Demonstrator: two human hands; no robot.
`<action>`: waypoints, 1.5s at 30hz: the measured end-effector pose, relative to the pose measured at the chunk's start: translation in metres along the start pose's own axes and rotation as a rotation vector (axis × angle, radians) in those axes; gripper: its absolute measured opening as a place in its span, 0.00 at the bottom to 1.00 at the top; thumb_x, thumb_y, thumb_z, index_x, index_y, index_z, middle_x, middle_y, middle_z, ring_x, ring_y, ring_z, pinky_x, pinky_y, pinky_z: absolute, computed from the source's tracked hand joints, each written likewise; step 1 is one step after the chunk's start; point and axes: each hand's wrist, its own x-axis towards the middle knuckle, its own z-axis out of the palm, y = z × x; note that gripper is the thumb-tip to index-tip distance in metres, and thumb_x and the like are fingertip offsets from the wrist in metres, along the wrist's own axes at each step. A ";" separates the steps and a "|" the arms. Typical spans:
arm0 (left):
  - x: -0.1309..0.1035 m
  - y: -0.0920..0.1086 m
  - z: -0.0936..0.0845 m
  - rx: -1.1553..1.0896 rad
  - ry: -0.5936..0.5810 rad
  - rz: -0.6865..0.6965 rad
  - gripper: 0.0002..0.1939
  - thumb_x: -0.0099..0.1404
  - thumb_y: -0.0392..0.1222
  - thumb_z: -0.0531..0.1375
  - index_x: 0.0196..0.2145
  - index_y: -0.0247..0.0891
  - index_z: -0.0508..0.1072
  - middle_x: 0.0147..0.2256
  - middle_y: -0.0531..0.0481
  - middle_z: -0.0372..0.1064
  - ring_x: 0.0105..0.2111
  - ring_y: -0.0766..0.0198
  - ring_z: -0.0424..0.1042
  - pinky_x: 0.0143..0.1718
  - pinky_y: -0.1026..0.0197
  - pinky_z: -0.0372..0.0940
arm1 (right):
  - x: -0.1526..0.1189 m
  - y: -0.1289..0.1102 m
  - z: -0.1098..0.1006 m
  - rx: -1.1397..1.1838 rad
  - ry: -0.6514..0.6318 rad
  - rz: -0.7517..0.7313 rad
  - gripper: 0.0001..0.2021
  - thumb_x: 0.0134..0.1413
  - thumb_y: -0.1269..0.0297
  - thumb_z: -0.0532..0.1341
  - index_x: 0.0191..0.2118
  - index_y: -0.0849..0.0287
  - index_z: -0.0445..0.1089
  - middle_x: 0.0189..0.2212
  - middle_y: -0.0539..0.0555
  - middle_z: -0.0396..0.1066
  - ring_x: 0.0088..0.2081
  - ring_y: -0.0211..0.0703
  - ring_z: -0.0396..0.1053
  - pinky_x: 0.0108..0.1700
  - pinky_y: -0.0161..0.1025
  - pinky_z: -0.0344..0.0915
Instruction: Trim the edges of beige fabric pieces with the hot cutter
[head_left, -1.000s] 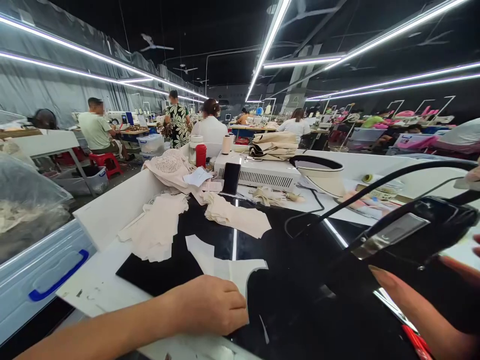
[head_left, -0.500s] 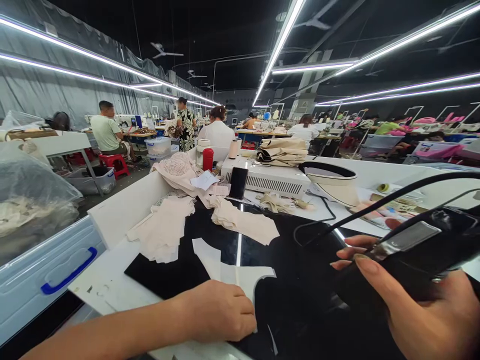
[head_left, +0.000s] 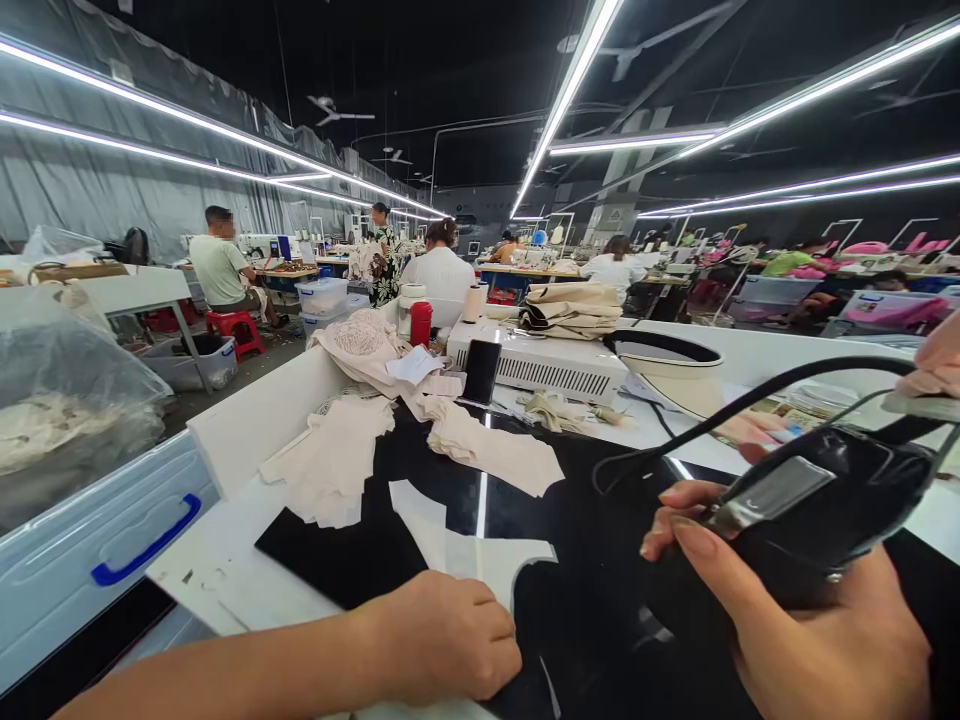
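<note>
My left hand (head_left: 450, 635) is closed at the near edge of a cream fabric piece (head_left: 465, 552) lying on the black tabletop (head_left: 600, 520); its fingertips are hidden. At the right, my right hand (head_left: 780, 600) is wrapped round a black device (head_left: 832, 500) with a metal plate and a thick black cable (head_left: 750, 400), held above the tabletop. Beyond the fabric piece lie two stacks of cream pieces, one at the left (head_left: 337, 460) and one in the middle (head_left: 495, 445). A thin pale strip (head_left: 551, 685) lies right of my left hand.
A phone (head_left: 481, 370) leans on a white vented box (head_left: 540, 365) carrying folded cloth (head_left: 574, 308). A red bottle (head_left: 421, 325) and a visor (head_left: 664, 365) stand nearby. Another person's hand (head_left: 937, 360) shows at the right edge. People sit at machines behind.
My right hand has shifted left with the black device. The other person's hand has appeared at the right edge beside the cable. My left hand stays by the fabric piece; the view has shifted slightly.
</note>
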 end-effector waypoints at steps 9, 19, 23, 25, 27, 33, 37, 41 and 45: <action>0.003 0.002 -0.003 0.003 -0.022 -0.017 0.09 0.69 0.28 0.62 0.31 0.36 0.70 0.31 0.51 0.71 0.29 0.64 0.69 0.26 0.62 0.66 | -0.013 -0.003 0.001 0.068 -0.088 0.086 0.30 0.41 0.41 0.75 0.47 0.47 0.69 0.33 0.48 0.78 0.26 0.51 0.74 0.36 0.54 0.73; 0.002 0.004 0.012 -0.028 0.038 -0.118 0.08 0.70 0.32 0.62 0.32 0.36 0.71 0.35 0.51 0.75 0.32 0.64 0.74 0.29 0.62 0.66 | -0.032 0.005 0.008 0.244 -0.193 0.095 0.35 0.48 0.44 0.74 0.61 0.44 0.67 0.33 0.48 0.75 0.24 0.46 0.74 0.29 0.45 0.76; 0.003 0.004 0.012 -0.070 0.019 -0.175 0.07 0.70 0.35 0.64 0.32 0.36 0.72 0.36 0.51 0.76 0.33 0.63 0.75 0.31 0.62 0.68 | -0.035 0.005 0.012 0.319 -0.243 0.113 0.34 0.50 0.46 0.74 0.61 0.43 0.66 0.32 0.49 0.74 0.24 0.45 0.73 0.28 0.44 0.77; 0.004 0.005 0.011 -0.099 -0.018 -0.212 0.07 0.70 0.36 0.65 0.33 0.36 0.73 0.37 0.50 0.77 0.34 0.63 0.76 0.30 0.62 0.68 | -0.036 0.005 0.012 0.337 -0.262 0.120 0.33 0.51 0.46 0.74 0.61 0.43 0.66 0.32 0.49 0.74 0.24 0.45 0.73 0.27 0.44 0.77; 0.004 0.005 0.009 -0.139 -0.041 -0.251 0.06 0.71 0.38 0.64 0.35 0.36 0.73 0.38 0.50 0.77 0.36 0.63 0.77 0.31 0.62 0.69 | -0.038 0.005 0.012 0.335 -0.262 0.130 0.33 0.50 0.45 0.74 0.60 0.43 0.66 0.32 0.49 0.74 0.24 0.46 0.73 0.27 0.44 0.77; 0.007 0.005 0.008 -0.259 -0.064 -0.333 0.04 0.71 0.38 0.64 0.37 0.37 0.75 0.40 0.53 0.79 0.40 0.61 0.79 0.38 0.62 0.72 | -0.040 0.003 0.013 0.320 -0.256 0.131 0.32 0.50 0.45 0.74 0.59 0.44 0.66 0.31 0.49 0.75 0.24 0.47 0.73 0.27 0.45 0.78; 0.009 0.005 0.006 -0.265 -0.082 -0.359 0.04 0.70 0.38 0.65 0.36 0.37 0.75 0.40 0.54 0.79 0.39 0.60 0.79 0.38 0.62 0.72 | -0.040 0.005 0.016 0.352 -0.267 0.127 0.31 0.50 0.46 0.74 0.58 0.43 0.66 0.31 0.49 0.74 0.24 0.47 0.74 0.27 0.44 0.77; 0.010 0.005 0.003 -0.279 -0.086 -0.370 0.04 0.70 0.38 0.65 0.36 0.37 0.74 0.41 0.53 0.80 0.40 0.60 0.79 0.39 0.62 0.72 | -0.040 0.007 0.016 0.377 -0.257 0.143 0.31 0.50 0.47 0.74 0.58 0.42 0.67 0.31 0.48 0.73 0.24 0.46 0.73 0.27 0.44 0.77; 0.010 0.004 0.000 -0.307 -0.086 -0.381 0.03 0.68 0.37 0.65 0.36 0.37 0.75 0.40 0.52 0.80 0.40 0.60 0.79 0.38 0.63 0.71 | -0.042 0.006 0.014 0.381 -0.274 0.149 0.31 0.51 0.47 0.74 0.59 0.43 0.67 0.31 0.49 0.73 0.24 0.46 0.73 0.27 0.45 0.77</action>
